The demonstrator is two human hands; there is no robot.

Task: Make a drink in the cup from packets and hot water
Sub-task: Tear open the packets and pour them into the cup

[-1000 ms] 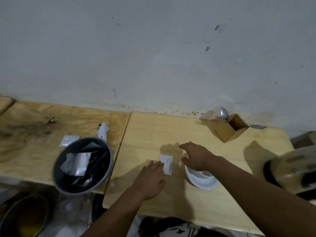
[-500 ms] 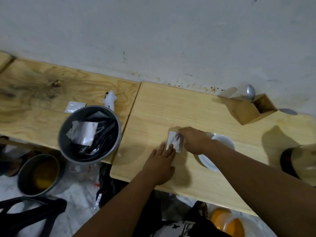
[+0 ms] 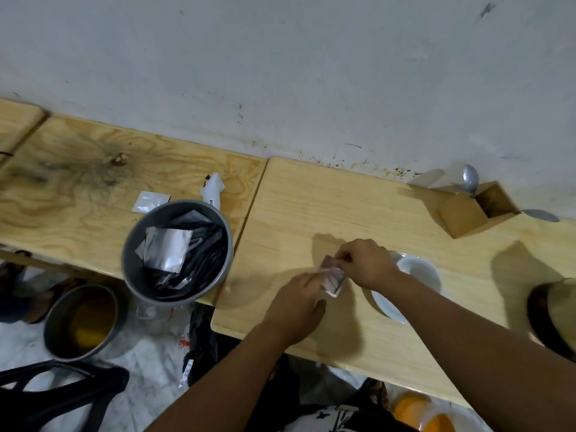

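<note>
The packet (image 3: pixel 333 278) is held just above the tabletop (image 3: pixel 311 207), near its front edge, between both hands. The right hand (image 3: pixel 366 263) pinches its upper corner with thumb and fingertips; the left hand (image 3: pixel 296 307) grips its lower left side, fingers closed on it. The posture suggests a tear is about to be made; no opening is visible yet. Just right of the packet, the white cup (image 3: pixel 419 272) sits on its saucer (image 3: pixel 388 307) and appears empty. By that evidence the task is at an early stage: powder, hot water and stirring remain. Spoons (image 3: pixel 470 179) stand in a wooden holder (image 3: pixel 473 210) at the tabletop's rear right corner. A dark vessel (image 3: pixel 551 313), blurred, sits at the right edge; its nature cannot be confirmed. On the adjoining board to the left, a grey bin (image 3: pixel 131 244) holds spent foil wrappers, with a loose sachet (image 3: pixel 150 201) and a white tube (image 3: pixel 212 190) behind it. Print on the packet and tube is illegible.
</note>
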